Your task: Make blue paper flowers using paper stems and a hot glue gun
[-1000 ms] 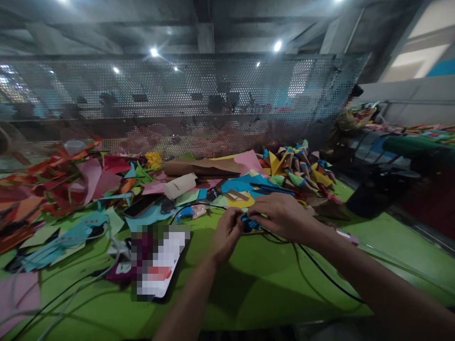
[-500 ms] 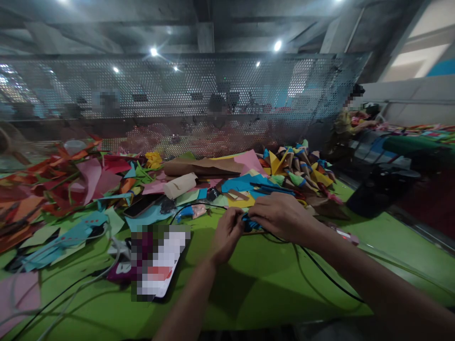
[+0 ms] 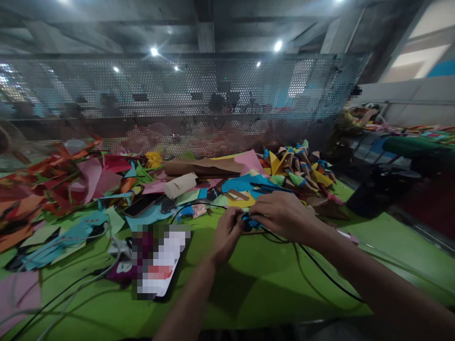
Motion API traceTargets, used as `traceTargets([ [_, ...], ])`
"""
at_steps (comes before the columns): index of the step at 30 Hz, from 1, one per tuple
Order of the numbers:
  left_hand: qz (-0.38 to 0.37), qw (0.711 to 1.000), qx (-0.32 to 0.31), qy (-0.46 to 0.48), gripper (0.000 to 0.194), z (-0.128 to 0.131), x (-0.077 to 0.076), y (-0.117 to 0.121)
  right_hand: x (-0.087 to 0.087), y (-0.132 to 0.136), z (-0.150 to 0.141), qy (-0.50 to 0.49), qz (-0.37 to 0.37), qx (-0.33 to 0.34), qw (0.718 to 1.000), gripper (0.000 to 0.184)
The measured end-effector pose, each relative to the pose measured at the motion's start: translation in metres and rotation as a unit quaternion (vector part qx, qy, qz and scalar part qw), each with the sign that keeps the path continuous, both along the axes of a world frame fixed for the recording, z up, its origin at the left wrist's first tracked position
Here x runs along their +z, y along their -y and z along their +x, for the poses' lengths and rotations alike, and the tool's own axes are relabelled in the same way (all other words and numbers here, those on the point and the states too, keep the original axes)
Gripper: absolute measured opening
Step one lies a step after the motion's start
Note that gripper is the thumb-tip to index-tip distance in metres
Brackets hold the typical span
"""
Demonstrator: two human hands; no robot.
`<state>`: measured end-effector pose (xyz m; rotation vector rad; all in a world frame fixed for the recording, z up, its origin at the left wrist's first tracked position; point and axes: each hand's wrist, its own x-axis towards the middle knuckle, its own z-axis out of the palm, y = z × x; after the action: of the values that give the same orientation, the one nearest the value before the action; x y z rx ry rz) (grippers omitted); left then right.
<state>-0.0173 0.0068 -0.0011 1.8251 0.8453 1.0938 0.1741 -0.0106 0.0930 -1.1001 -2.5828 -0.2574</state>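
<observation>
Between my hands is a small blue folded piece [image 3: 251,221], which looks like paper or felt, with a brownish edge under it. My left hand [image 3: 229,232] is closed on its left side, thumb and fingers pinched together. From the right, my right hand [image 3: 280,213] reaches over the piece with its fingers bent and pressed onto it. The fingers cover most of the piece, so its full shape is hidden. A black cable [image 3: 320,265] passes below my right hand across the green table [image 3: 249,293].
Colourful sheets and scraps [image 3: 88,180] heap along the back, beside a brown roll [image 3: 202,166] and cone-like folded pieces [image 3: 295,163]. A lit phone [image 3: 163,265] lies left of my hands. A perforated metal screen [image 3: 213,104] stands behind. Another person [image 3: 350,118] works at the far right.
My hands stay almost in the same place on the blue piece, with only slight finger movement. The person at the far right has shifted their head and raised an arm.
</observation>
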Motion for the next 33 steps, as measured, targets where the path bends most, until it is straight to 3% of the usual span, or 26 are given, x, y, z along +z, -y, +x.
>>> traceTargets([
  [8,-0.002,1.0,0.002,-0.012,0.029,0.0,0.002,0.0,-0.001,0.001,0.0,0.01,0.009,0.004,1.0,0.016],
  [18,-0.007,1.0,-0.005,0.007,0.032,0.0,0.005,0.002,-0.004,0.007,-0.013,0.081,0.09,-0.012,0.993,0.01],
  [33,-0.011,0.999,-0.004,0.03,0.032,0.001,0.004,0.001,-0.01,0.004,-0.018,0.065,0.123,-0.014,0.99,0.007],
])
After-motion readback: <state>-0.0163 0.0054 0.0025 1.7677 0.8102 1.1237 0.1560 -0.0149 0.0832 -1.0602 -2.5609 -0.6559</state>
